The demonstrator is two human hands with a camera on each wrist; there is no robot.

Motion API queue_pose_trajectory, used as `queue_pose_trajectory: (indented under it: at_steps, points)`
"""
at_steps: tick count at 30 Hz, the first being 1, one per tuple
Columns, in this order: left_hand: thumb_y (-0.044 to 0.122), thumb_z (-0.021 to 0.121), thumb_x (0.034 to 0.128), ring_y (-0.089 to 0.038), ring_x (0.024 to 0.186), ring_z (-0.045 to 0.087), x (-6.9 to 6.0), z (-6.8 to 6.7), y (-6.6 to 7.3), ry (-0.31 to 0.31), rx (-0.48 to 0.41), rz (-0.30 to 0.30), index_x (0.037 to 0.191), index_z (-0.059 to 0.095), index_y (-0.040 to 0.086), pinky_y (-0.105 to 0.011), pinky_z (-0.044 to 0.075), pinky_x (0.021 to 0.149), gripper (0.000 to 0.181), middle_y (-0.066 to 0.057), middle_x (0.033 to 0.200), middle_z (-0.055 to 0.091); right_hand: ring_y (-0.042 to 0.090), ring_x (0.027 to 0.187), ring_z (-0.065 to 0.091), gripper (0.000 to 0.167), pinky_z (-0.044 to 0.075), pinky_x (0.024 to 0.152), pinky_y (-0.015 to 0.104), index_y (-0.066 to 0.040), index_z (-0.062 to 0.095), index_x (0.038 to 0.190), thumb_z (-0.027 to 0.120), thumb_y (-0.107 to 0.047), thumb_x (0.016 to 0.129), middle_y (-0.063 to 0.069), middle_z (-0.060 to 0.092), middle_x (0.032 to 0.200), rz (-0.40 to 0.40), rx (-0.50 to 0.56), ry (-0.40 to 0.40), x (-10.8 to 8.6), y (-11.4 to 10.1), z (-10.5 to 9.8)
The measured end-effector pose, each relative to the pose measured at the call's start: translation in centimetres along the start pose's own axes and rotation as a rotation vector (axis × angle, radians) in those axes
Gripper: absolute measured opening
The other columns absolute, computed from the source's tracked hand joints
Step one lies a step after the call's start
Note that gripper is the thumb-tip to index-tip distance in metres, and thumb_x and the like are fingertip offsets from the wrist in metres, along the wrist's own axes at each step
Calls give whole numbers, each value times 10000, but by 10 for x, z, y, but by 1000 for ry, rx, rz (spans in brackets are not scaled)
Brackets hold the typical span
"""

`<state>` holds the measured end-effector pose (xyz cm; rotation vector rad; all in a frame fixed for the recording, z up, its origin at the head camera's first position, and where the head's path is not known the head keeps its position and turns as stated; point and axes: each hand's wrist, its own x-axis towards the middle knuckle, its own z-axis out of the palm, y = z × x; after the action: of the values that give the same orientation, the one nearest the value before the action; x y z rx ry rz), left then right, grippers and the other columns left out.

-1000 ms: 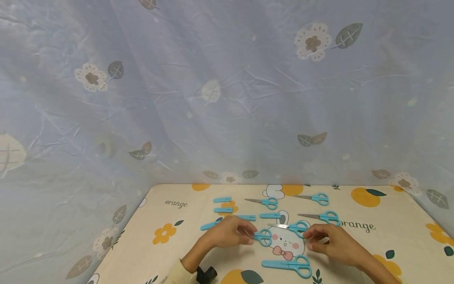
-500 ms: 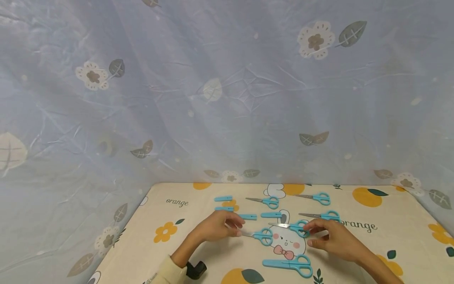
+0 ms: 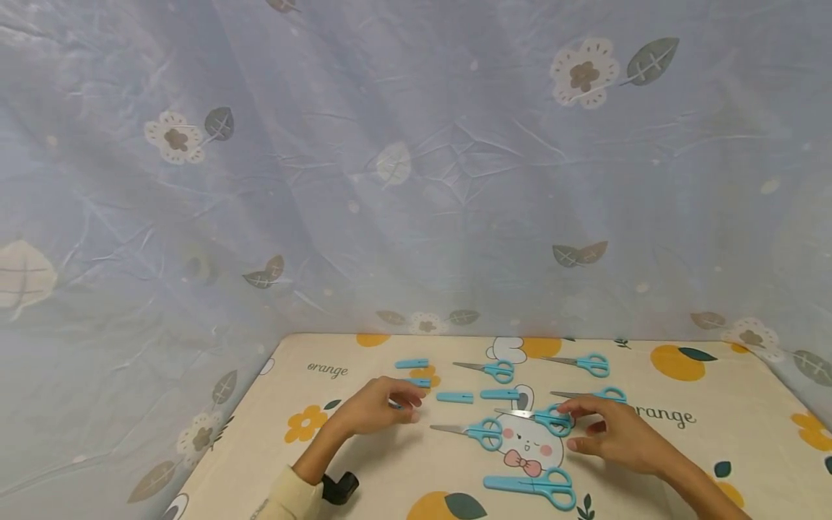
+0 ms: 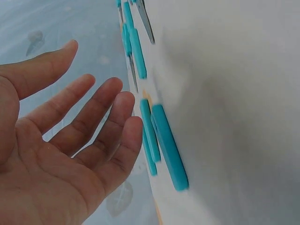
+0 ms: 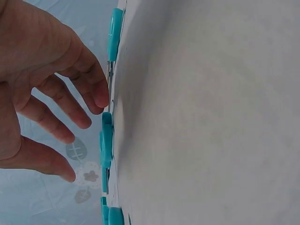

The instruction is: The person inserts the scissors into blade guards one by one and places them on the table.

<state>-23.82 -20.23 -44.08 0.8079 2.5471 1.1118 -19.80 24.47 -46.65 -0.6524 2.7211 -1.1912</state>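
Note:
My left hand hovers over the table, fingers spread and holding nothing. Beneath it a blue blade cover is mostly hidden in the head view; the left wrist view shows this cover just past the fingertips. My right hand, fingers loosely bent and thumb apart, is at the handles of small blue scissors; whether a fingertip touches them I cannot tell. Left of these lie bare-bladed scissors. Nearer the front, another pair of scissors has its blades inside a blue cover.
Farther back lie more uncovered scissors, scissors and scissors. Several loose blue covers, among them one cover and another cover, lie at the middle and left. A patterned curtain hangs behind the table.
My left hand has moved left, away from the bare-bladed scissors, whose blades now show fully. My right hand has stayed nearly in place beside the small scissors.

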Motion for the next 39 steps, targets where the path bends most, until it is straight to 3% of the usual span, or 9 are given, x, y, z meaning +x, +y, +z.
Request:
queue_pose_trajectory:
  at_steps: [7, 10, 22, 31, 39]
  points:
    - [162, 782, 992, -406, 1187, 710, -8, -10, -8, 25, -8, 8, 1344, 714, 3, -530, 587, 1017, 392, -215, 1303, 736, 308, 1175, 704, 571, 621, 910, 281, -87, 690, 1373, 895, -300, 884, 202, 672, 1433, -74, -5, -2, 2, 4, 0]
    - [166, 774, 997, -431, 1232, 688, -11, -14, -12, 28, -16, 4, 1351, 705, -3, -585, 558, 1050, 398, -222, 1341, 720, 339, 1222, 681, 608, 619, 936, 288, -90, 674, 1406, 889, -328, 889, 202, 652, 1466, -87, -4, -11, 3, 5, 0]
    - [161, 772, 998, -520, 1370, 580, -18, -22, -30, 54, -27, -7, 1461, 616, -29, -655, 488, 1115, 524, -262, 1471, 637, 346, 1240, 675, 722, 614, 972, 341, -96, 632, 1472, 901, -381, 867, 169, 649, 1476, -110, -83, -12, 10, 8, -1]
    - [227, 845, 944, -529, 1437, 519, -15, -16, -39, 124, 100, -50, 1549, 533, -15, -666, 476, 1127, 723, -251, 1588, 543, 313, 1215, 692, 814, 601, 980, 352, -99, 603, 1511, 900, -459, 844, 149, 633, 1519, -123, -209, 15, 17, 10, 2]
    - [230, 867, 921, -489, 1408, 563, -13, -10, -43, 118, 156, -73, 1534, 561, 4, -658, 468, 1137, 721, -239, 1556, 580, 399, 1320, 635, 793, 569, 1048, 429, -95, 622, 1499, 891, -467, 852, 130, 654, 1500, -144, -247, -11, 20, 11, 3]
